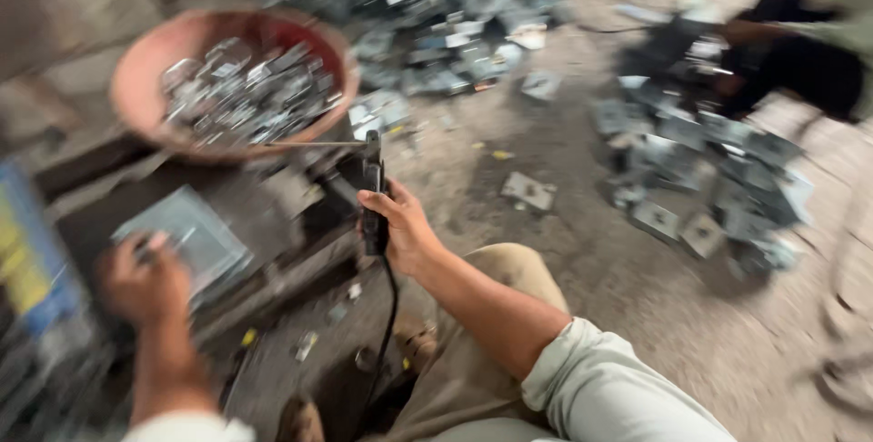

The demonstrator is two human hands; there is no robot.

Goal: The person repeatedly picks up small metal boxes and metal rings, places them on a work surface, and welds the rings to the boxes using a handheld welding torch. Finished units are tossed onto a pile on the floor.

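The right hand [405, 228] grips an upright black tool [373, 196], its thin rod [314, 144] pointing left. The left hand [145, 283], blurred, rests closed fingers on a flat metal plate [186, 233] lying just beyond them.

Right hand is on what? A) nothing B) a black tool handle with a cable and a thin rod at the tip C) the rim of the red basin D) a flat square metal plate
B: the right hand grips the black handle, cable hanging below, thin rod pointing left toward the red basin.
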